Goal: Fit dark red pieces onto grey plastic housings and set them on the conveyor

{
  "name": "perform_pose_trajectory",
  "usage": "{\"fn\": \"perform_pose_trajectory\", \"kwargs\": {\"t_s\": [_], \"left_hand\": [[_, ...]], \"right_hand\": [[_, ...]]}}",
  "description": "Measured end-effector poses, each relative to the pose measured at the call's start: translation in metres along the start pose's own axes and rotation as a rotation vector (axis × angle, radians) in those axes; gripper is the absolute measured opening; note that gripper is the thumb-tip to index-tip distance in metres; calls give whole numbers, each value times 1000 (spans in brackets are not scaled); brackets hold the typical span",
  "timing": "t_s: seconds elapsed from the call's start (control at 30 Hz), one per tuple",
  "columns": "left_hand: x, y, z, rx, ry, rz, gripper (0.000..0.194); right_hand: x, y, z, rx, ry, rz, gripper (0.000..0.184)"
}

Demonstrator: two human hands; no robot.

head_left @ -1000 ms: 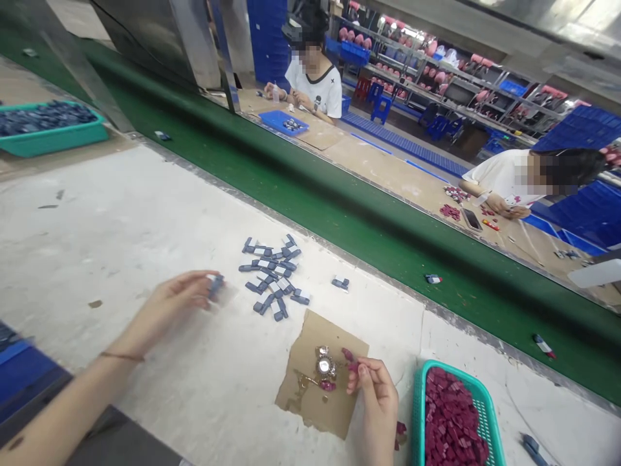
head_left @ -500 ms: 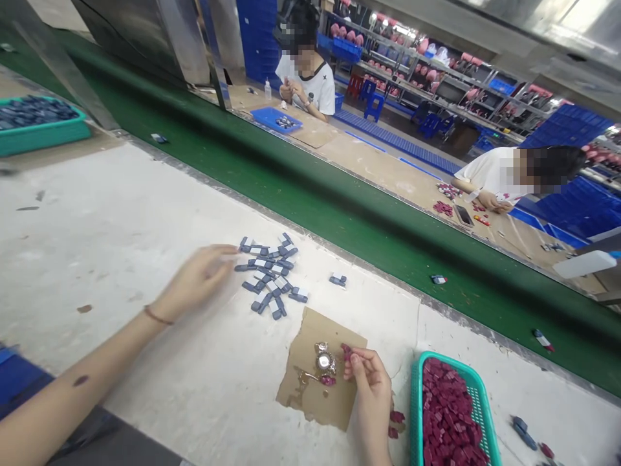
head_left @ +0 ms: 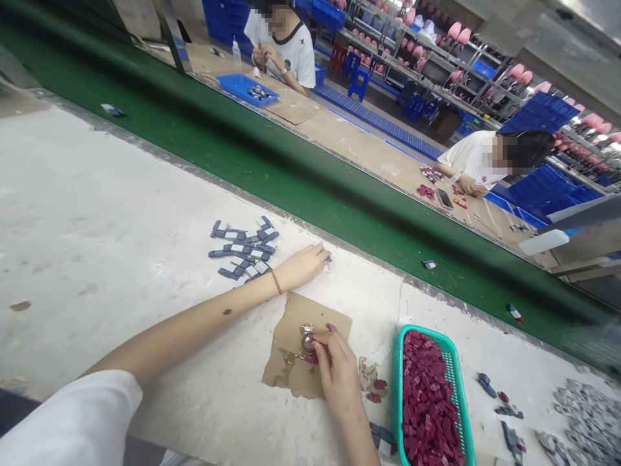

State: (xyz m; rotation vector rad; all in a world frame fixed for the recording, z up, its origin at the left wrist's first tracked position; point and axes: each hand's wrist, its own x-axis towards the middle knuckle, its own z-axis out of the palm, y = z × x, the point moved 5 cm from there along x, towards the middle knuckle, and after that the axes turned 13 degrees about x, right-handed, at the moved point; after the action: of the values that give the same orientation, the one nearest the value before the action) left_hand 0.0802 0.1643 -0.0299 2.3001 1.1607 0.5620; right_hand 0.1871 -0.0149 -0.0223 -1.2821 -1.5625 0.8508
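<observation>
My left hand [head_left: 305, 266] reaches across the white table, its fingertips closed on a small blue-grey and white plastic piece [head_left: 329, 262], mostly hidden by them. Under and beside that forearm lies a cluster of similar pieces [head_left: 237, 247]. Over a torn sheet of brown cardboard [head_left: 286, 317], my right hand [head_left: 334, 362] pinches the edge of a round shiny metal piece [head_left: 308, 341]. One maroon piece [head_left: 330, 327] rests on the cardboard above those fingers, and another maroon piece [head_left: 311, 358] lies just below the metal.
A green basket [head_left: 398, 369] full of maroon pieces stands at the right. Grey pieces [head_left: 589, 404] pile up beyond it. A green conveyor belt [head_left: 310, 200] runs past the table, carrying a few parts. Two people sit working across it, near a blue tray [head_left: 228, 83].
My left hand has swung right from the cluster to the single piece. My right hand has let go of a maroon piece and moved onto the round metal piece. The view has shifted.
</observation>
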Motion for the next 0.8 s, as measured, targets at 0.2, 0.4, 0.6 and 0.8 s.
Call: {"fn": "perform_pose_trajectory", "kwargs": {"t_s": [0.2,0.4,0.6,0.8], "left_hand": [[-45,-2,-11,-368,-65,-136,32],[-100,2,-15,-861,-126,-495,31],[-129,15,-8,-1093,-99,-715,31],[-145,29,13,-1425,-77,-898,22]], "right_hand": [[1,1,9,-84,-96,-23,24],[3,-5,11,-166,-142,-21,26],[2,-3,11,-153,-134,23,26],[-2,2,-9,66,57,194,19]]}}
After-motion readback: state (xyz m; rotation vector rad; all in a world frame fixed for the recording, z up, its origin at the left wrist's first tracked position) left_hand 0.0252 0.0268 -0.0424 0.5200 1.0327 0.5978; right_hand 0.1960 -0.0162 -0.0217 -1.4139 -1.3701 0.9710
